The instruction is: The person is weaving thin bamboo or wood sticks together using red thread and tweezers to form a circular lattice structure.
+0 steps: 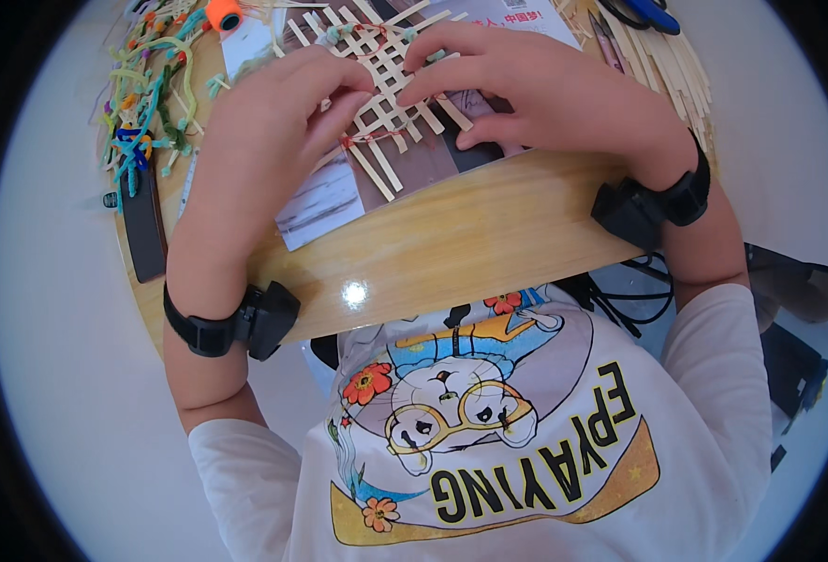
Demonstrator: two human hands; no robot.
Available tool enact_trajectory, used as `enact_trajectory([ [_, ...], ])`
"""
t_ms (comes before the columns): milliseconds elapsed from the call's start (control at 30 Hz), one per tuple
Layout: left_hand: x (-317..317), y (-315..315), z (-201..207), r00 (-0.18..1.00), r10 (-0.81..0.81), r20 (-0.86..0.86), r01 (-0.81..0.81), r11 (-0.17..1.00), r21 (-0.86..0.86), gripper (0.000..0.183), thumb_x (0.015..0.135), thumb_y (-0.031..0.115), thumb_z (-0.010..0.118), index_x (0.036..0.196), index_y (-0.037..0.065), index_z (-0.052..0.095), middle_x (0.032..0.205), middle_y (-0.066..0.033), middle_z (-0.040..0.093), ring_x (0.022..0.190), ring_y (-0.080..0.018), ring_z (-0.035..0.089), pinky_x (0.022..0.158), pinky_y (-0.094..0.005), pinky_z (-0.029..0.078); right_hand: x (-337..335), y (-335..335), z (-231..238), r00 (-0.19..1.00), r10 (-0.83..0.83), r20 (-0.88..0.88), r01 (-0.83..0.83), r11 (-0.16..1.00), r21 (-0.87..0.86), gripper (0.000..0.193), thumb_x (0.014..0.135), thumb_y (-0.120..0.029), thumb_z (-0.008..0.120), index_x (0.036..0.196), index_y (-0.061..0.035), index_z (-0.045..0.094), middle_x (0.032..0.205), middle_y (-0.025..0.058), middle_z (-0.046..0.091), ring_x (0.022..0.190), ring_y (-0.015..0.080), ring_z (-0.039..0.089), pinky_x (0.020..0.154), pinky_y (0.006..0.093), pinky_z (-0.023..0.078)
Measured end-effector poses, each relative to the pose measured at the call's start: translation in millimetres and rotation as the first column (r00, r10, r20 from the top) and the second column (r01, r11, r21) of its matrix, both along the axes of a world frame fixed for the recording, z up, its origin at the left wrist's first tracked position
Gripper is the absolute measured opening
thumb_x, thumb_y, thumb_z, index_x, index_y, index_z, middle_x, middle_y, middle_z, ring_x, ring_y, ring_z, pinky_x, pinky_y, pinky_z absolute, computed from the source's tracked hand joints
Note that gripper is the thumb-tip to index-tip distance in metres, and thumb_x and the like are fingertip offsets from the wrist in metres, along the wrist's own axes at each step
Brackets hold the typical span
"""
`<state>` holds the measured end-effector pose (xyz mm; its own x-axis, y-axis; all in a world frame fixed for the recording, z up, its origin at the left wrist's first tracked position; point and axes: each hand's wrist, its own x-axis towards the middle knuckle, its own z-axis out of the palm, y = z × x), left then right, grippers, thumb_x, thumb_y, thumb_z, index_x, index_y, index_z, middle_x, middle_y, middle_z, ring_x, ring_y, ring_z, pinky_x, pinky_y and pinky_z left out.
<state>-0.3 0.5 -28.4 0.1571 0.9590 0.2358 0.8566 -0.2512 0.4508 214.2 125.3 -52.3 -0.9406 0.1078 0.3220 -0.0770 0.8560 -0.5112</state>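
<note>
A lattice of thin pale wooden strips [388, 79], woven crosswise with square gaps, lies on a printed sheet at the table's far middle. Red thread and pale green fuzzy ties wrap some of its strips. My left hand [278, 112] is at the lattice's left side, with thumb and forefinger pinched on its edge; the exact strip is hidden. Over the right side reaches my right hand [536, 89], fingers bent and apart, a fingertip touching the weave and the thumb held away. Strip ends stick out toward me, beneath and between the hands.
Tangled coloured fuzzy stems [152, 103] heap at the left, beside an orange spool-like item [224, 14] and a dark flat bar [142, 229]. Loose wooden strips [681, 80] lie at the right near blue-handled scissors [656, 15]. The table's curved front edge [451, 290] is close to my body.
</note>
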Motion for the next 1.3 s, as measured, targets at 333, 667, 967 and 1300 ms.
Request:
enact_trajectory([
  [333, -2, -2, -1, 0.954, -0.168, -0.248, 0.211, 0.964, 0.160, 0.014, 0.077, 0.004, 0.066, 0.090, 0.005, 0.062, 0.086, -0.0079, 0.060, 0.076, -0.0275, 0.060, 0.064, -0.0347, 0.049, -7, -11, 4, 0.998, -0.045, -0.038, 0.054, 0.962, 0.267, 0.022, 0.074, -0.003, 0.063, 0.096, -0.0095, 0.063, 0.095, 0.0048, 0.059, 0.081, 0.0270, 0.057, 0.074, 0.0360, 0.046],
  [667, 0, -5, 4, 0.931, -0.234, -0.280, 0.284, 0.946, 0.153, 0.016, 0.077, 0.007, 0.067, 0.092, 0.004, 0.061, 0.087, -0.0082, 0.061, 0.076, -0.0282, 0.060, 0.065, -0.0361, 0.049, -7, -16, 9, 0.994, -0.083, -0.071, 0.103, 0.930, 0.352, 0.018, 0.078, -0.007, 0.057, 0.095, -0.0102, 0.065, 0.096, 0.0029, 0.060, 0.080, 0.0233, 0.056, 0.074, 0.0333, 0.046],
  [967, 5, -6, 1, 0.943, -0.249, -0.220, 0.281, 0.951, 0.130, 0.013, 0.079, 0.005, 0.065, 0.092, 0.003, 0.062, 0.088, -0.0088, 0.062, 0.078, -0.0288, 0.061, 0.067, -0.0357, 0.050, -6, -19, 12, 0.992, -0.061, -0.111, 0.101, 0.915, 0.392, 0.016, 0.077, -0.009, 0.058, 0.093, -0.0092, 0.063, 0.092, 0.0034, 0.060, 0.081, 0.0221, 0.056, 0.075, 0.0316, 0.044],
  [1300, 6, -4, 5, 0.961, -0.274, 0.033, 0.275, 0.961, -0.030, 0.021, 0.076, 0.008, 0.069, 0.094, 0.000, 0.062, 0.088, -0.0118, 0.061, 0.078, -0.0272, 0.061, 0.069, -0.0325, 0.049, -1, -11, 27, 0.998, 0.021, -0.056, -0.009, 0.977, 0.214, 0.017, 0.082, -0.009, 0.055, 0.097, -0.0039, 0.059, 0.094, 0.0106, 0.057, 0.085, 0.0246, 0.056, 0.076, 0.0321, 0.041],
])
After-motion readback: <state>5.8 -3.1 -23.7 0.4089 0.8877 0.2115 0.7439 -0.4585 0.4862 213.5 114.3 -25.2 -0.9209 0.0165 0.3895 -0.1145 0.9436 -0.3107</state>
